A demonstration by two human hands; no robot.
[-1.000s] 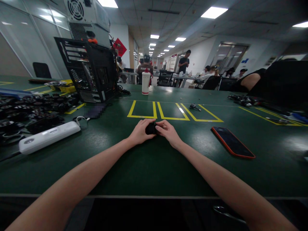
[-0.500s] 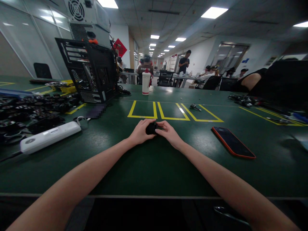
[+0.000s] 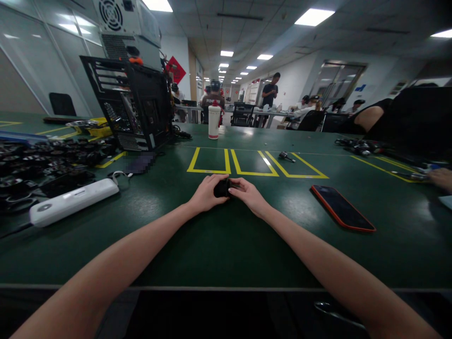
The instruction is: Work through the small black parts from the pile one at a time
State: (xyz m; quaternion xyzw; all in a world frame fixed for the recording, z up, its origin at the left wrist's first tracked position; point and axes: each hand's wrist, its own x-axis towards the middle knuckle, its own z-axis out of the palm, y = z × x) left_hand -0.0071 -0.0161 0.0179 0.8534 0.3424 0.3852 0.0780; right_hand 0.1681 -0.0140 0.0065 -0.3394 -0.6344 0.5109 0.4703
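A small black part (image 3: 221,189), rounded on its left side, is held low over the green table (image 3: 226,249); I cannot make out its exact kind. My left hand (image 3: 206,194) wraps it from the left, thumb below and fingers over the top. From the right, the fingertips of my right hand (image 3: 248,194) pinch at its edge. Beyond the hands, yellow tape outlines (image 3: 252,174) mark the tabletop. Inside the right-hand outline lies a small dark metal piece (image 3: 286,157).
An orange-edged phone (image 3: 342,208) lies to the right, a white power strip (image 3: 75,201) to the left. An open black computer case (image 3: 136,106) stands behind many dark parts (image 3: 52,162). A white cup (image 3: 213,123) stands farther back. Another person's hand (image 3: 440,179) is at far right.
My right fingertips have shifted slightly at the black part's edge; my left hand keeps its hold. The other person's hand has come into view at the far right.
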